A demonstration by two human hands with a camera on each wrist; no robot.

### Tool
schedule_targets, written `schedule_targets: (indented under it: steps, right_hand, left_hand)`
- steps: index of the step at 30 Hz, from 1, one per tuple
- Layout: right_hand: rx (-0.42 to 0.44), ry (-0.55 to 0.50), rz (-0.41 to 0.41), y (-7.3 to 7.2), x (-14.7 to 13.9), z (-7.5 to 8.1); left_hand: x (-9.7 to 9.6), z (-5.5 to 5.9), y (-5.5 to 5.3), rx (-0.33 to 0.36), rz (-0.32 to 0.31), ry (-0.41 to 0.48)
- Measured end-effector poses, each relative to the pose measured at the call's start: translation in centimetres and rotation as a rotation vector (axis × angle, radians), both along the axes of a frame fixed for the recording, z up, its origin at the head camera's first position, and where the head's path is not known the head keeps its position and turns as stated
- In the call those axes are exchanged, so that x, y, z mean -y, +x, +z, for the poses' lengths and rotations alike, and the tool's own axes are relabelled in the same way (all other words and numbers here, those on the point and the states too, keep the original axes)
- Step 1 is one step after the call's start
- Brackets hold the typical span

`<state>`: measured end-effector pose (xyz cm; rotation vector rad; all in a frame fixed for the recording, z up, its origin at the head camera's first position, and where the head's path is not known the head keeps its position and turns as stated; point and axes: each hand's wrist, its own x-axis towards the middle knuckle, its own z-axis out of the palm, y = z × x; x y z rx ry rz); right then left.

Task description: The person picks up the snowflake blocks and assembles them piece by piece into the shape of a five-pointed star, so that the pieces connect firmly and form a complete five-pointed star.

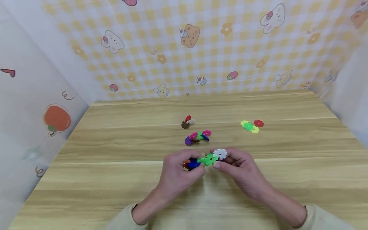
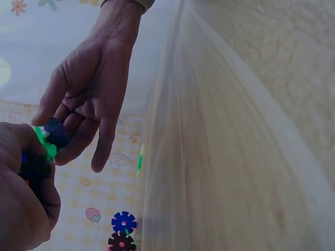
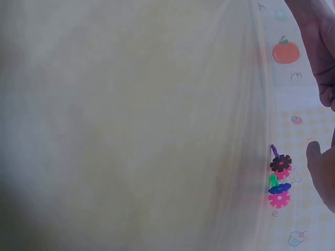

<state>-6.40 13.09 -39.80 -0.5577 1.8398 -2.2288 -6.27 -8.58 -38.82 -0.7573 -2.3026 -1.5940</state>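
Observation:
In the head view both hands meet over the front middle of the table around one chain of notched plastic snowflake discs. My left hand [image 1: 179, 171] grips its left end, where a blue disc [image 1: 193, 163] and a bit of orange show between curled fingers; the rest there is hidden. With thumb and fingers, my right hand [image 1: 240, 167] pinches the other end, at a green disc [image 1: 211, 159] and a white disc [image 1: 220, 154]. A purple disc [image 2: 56, 132] shows under the right fingers in the left wrist view.
Beyond the hands lies a joined cluster [image 1: 200, 135] of pink, green, purple, brown and blue discs. Farther back sits a red, white and brown group [image 1: 185, 124]. Yellow and green discs [image 1: 248, 126] lie to the right beside a red disc [image 1: 259, 123]. Patterned cloth walls [image 1: 172, 70] border the wooden table.

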Motion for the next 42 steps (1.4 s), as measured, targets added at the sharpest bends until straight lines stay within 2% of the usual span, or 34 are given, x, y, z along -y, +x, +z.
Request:
schedule_targets:
  steps: [4, 8, 11, 16, 19, 23, 25, 27, 29, 33, 39, 42]
  right_hand:
    - [0.008, 0.037, -0.017, 0.1, 0.1, -0.1]
    - [0.004, 0.151, -0.049, 0.1, 0.0, -0.1]
    - [-0.006, 0.22, -0.053, 0.2, 0.1, -0.2]
    - [0.055, 0.261, -0.018, 0.8, 0.1, -0.5]
    - [0.1, 0.254, -0.011, 1.1, 0.2, -0.4]
    - [0.095, 0.265, -0.03, 1.0, 0.1, 0.2]
    - [0.067, 0.28, -0.017, 0.8, 0.1, 0.5]
    - [0.041, 0.277, 0.018, 0.6, 0.1, 0.8]
    - [0.031, 0.251, 0.063, 0.6, 0.2, 0.8]
    - [0.051, 0.225, 0.123, 0.6, 0.2, 0.8]
    - [0.072, 0.213, 0.176, 0.5, -0.6, 1.0]
    - [0.091, 0.218, 0.196, 0.1, -1.0, 1.2]
  left_hand:
    - [0.0, 0.0, 0.0, 0.021, -0.01, 0.004]
    - [0.2, 0.1, 0.3, 0.103, -0.009, -0.032]
    - [0.4, 0.0, 0.5, 0.126, -0.023, -0.074]
    - [0.7, -0.3, 1.0, 0.087, -0.052, -0.123]
    - [0.8, -0.2, 1.2, 0.081, -0.045, -0.154]
    - [1.0, 0.6, 1.2, 0.066, 0.0, -0.228]
    - [1.0, 1.0, 1.1, 0.041, 0.004, -0.261]
    - [1.1, 1.5, 0.8, 0.003, -0.027, -0.28]
    - [1.1, 1.6, 0.6, -0.001, -0.078, -0.287]
    - [1.1, 1.6, 0.7, 0.06, -0.148, -0.244]
    - [0.6, 1.4, 0.9, 0.141, -0.138, -0.168]
    - [0.7, 1.4, 1.0, 0.218, -0.098, -0.155]
